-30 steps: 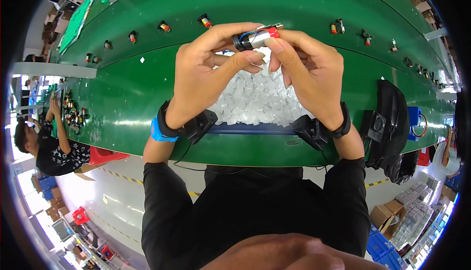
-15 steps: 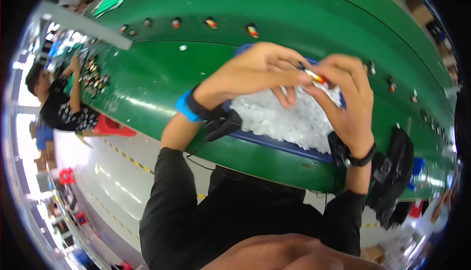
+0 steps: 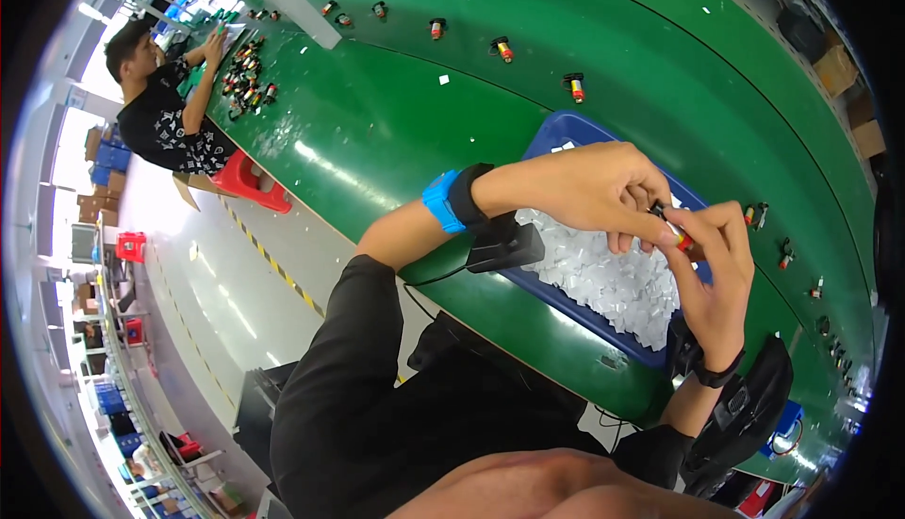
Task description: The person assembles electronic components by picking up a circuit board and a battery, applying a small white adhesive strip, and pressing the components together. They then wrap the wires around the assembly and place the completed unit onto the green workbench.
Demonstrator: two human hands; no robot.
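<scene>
Above a blue bin, both my hands meet around a small red-and-yellow cylindrical piece with a black end. My left hand pinches it with thumb and fingers from the left; its wrist wears black and blue bands. From the right, the thumb and fingers of my right hand close on the same piece, partly covering it. Small translucent white flakes fill the bin beneath the hands.
Similar small pieces lie spaced out along the green table. A co-worker sits at the far left beside a pile of such pieces. A black bag lies at right, and a black device with a cable by my left wrist.
The view has swung, so the bin and hands appear lower and further right. Both hands still grip the small piece, with slightly shifted fingers.
</scene>
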